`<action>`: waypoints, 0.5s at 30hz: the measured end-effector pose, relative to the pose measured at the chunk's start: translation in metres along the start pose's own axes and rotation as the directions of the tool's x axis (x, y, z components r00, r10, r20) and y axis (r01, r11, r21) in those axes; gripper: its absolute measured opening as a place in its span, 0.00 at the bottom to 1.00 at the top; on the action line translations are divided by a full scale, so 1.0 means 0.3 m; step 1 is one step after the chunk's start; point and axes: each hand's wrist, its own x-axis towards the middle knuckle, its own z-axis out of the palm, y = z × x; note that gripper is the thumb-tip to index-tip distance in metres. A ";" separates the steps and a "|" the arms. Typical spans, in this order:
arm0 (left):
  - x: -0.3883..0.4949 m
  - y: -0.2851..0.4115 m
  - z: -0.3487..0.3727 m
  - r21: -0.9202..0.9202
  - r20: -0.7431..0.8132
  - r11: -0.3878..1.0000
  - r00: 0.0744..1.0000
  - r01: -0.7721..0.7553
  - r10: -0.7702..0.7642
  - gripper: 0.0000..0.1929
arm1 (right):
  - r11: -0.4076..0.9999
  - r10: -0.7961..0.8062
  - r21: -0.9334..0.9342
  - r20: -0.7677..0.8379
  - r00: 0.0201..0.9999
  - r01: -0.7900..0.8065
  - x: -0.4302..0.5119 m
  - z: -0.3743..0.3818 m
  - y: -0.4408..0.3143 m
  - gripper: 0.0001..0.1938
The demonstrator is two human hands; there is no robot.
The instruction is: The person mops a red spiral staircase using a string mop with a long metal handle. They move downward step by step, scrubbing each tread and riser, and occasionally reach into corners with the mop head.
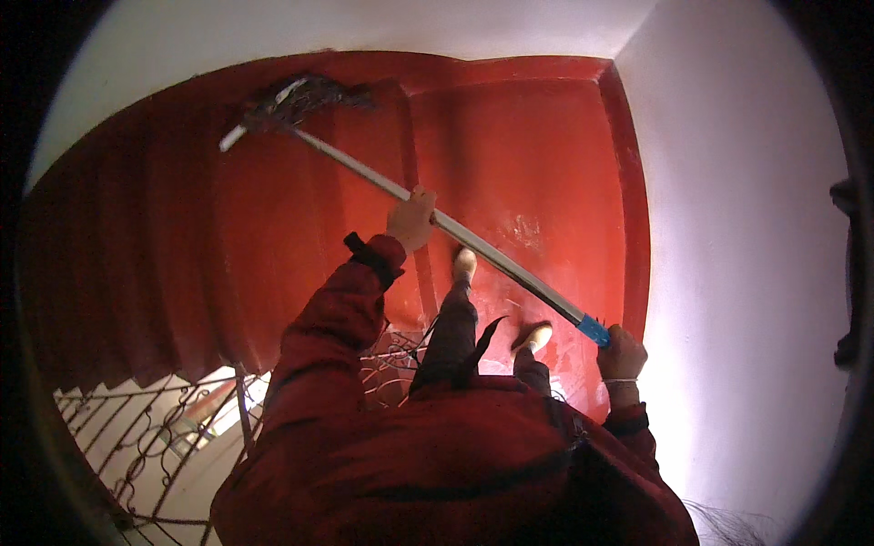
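Note:
A mop with a pale pole runs diagonally across the view. My left hand is closed around the pole near its middle. At the lower right, my right hand grips the pole's end, just past a blue grip section. The dark, stringy mop head is at the upper left, over the red stairs near the white wall. A light bar sticks out from under the strands. Whether the strands touch the step is hard to tell.
Red steps descend to the left from the red landing, where my feet stand in light shoes. A wrought-iron railing borders the stairs at lower left. White walls rise on the right and at the top.

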 end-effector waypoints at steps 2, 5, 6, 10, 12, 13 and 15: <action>0.004 -0.002 0.009 0.079 0.113 0.995 0.991 0.061 -0.070 0.07 | 0.997 0.016 -0.069 -0.009 1.000 -0.016 0.027 -0.041 -0.027 0.03; -0.017 0.052 0.037 0.091 0.061 0.990 0.992 0.104 -0.110 0.08 | 0.993 -0.015 -0.114 0.099 0.995 0.027 0.002 -0.101 -0.015 0.02; -0.028 0.069 0.041 0.094 0.061 0.991 0.993 0.092 -0.098 0.09 | 0.996 -0.022 -0.088 0.104 0.994 0.032 -0.020 -0.113 -0.007 0.02; -0.086 0.128 0.073 0.092 0.117 0.996 0.993 -0.004 -0.007 0.09 | 0.995 0.069 -0.078 0.185 0.980 -0.055 -0.163 -0.119 0.033 0.01; -0.134 0.168 0.129 0.052 0.140 0.997 0.989 -0.050 0.042 0.08 | 0.988 0.140 -0.084 0.171 0.975 -0.127 -0.304 -0.109 0.060 0.01; -0.160 0.208 0.176 0.015 0.163 0.998 0.985 -0.063 0.060 0.08 | 0.983 0.175 -0.077 0.125 0.977 -0.166 -0.389 -0.108 0.089 0.01; -0.202 0.343 0.323 -0.038 0.173 0.984 0.969 -0.172 0.176 0.07 | 0.967 0.251 -0.072 0.094 0.963 -0.245 -0.569 -0.099 0.203 0.02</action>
